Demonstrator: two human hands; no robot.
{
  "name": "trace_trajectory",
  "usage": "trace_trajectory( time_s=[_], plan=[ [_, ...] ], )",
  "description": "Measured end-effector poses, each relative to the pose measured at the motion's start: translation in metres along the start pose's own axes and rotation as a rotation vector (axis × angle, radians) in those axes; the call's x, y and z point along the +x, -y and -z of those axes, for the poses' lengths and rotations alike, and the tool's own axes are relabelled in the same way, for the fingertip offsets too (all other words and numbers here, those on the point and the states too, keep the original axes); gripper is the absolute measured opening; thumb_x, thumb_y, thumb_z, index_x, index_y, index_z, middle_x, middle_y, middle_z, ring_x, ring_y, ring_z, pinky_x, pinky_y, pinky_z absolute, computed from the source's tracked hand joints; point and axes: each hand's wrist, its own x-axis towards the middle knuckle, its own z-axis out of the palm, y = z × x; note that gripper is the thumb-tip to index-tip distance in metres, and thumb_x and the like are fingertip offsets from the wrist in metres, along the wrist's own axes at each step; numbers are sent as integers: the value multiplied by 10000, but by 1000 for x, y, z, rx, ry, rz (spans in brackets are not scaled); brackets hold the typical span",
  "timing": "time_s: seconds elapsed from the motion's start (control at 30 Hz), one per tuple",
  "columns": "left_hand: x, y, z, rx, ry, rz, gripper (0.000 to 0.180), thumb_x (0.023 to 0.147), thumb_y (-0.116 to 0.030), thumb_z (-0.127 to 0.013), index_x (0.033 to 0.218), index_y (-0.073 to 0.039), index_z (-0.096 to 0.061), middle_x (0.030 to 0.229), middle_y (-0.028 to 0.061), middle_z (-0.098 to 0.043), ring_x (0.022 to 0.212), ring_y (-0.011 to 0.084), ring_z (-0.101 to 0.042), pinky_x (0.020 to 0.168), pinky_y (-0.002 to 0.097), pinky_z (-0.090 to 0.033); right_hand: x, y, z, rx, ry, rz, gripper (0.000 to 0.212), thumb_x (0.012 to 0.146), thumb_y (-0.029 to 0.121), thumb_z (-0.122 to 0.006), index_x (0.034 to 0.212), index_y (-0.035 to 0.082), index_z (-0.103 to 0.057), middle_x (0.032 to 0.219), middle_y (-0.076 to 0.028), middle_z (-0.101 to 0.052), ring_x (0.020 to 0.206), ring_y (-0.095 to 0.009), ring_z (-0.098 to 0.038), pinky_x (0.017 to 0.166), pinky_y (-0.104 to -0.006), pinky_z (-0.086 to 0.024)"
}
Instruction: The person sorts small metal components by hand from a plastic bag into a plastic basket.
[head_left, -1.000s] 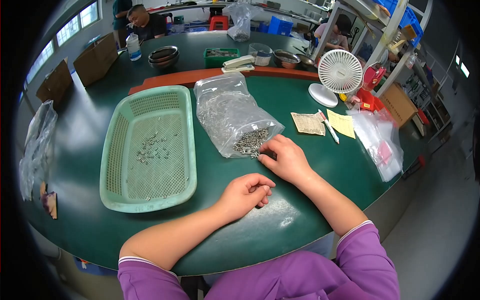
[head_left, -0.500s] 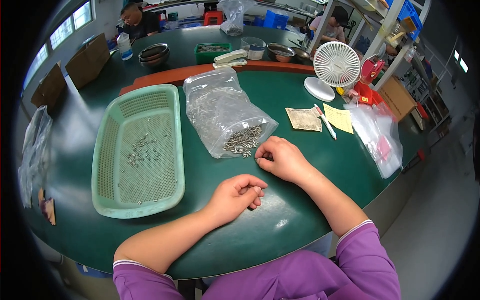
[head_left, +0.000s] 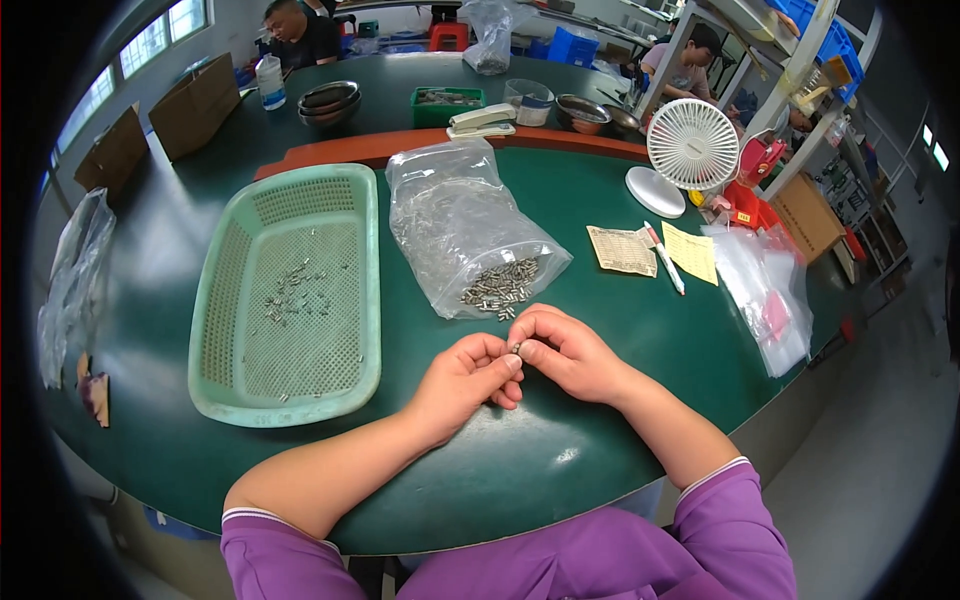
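Note:
My left hand and my right hand meet in front of the plastic bag, fingertips pinched together. Between them sits a small metal piece, mostly covered by the fingers; it looks like the short pins nearby. The clear bag lies with its mouth toward me, and a heap of short silvery metal pins shows at its opening. A few pins have spilled just beyond my right fingertips. To the left, a pale green mesh basket holds scattered pins on its bottom.
Right of the bag lie a printed slip, a marker pen and a yellow note. A white fan and clear plastic bags stand farther right. Behind are a stapler, a green tray and metal bowls. Two people sit beyond.
My right hand has come back from the bag's mouth to my left hand, and their fingertips now meet on the small metal piece. The view has shifted slightly.

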Motion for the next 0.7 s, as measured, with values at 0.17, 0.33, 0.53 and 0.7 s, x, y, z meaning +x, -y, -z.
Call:
trace_trajectory(
  time_s=[0.17, 0.33, 0.53, 0.7],
  plan=[
    [-2, -1, -2, 16, 28, -50, 103, 875, -118, -540, 913, -28, -506, 818, 68, -568, 664, 133, -571, 581, 242, -481, -1, 0, 1, 41, 68, 81, 110, 879, 123, -505, 927, 36, -552, 894, -47, -508, 852, -145, -509, 767, -273, -417],
    [-2, -1, -2, 27, 27, -57, 97, 868, -111, -549, 904, -29, -510, 810, 67, -568, 665, 130, -569, 580, 240, -479, -1, 6, 2, 131, 68, 41, 108, 878, 129, -514, 889, 40, -575, 878, -35, -522, 846, -132, -510, 771, -269, -417],
    [-3, 0, -1, 28, 54, -47, 93, 860, -98, -556, 901, -25, -514, 806, 65, -570, 667, 127, -566, 581, 239, -475, 0, 7, 4, 54, 51, 106, 72, 838, 114, -562, 875, 63, -596, 858, -35, -536, 844, -156, -518, 756, -282, -419],
    [-1, 0, -1, -15, 22, -33, 103, 855, -87, -560, 916, -15, -518, 812, 73, -574, 669, 129, -567, 590, 246, -478, 0, 13, 8, -538, -109, 360, 146, 742, 110, -640, 886, 109, -616, 826, -28, -544, 799, -202, -538, 688, -319, -440]
  ],
)
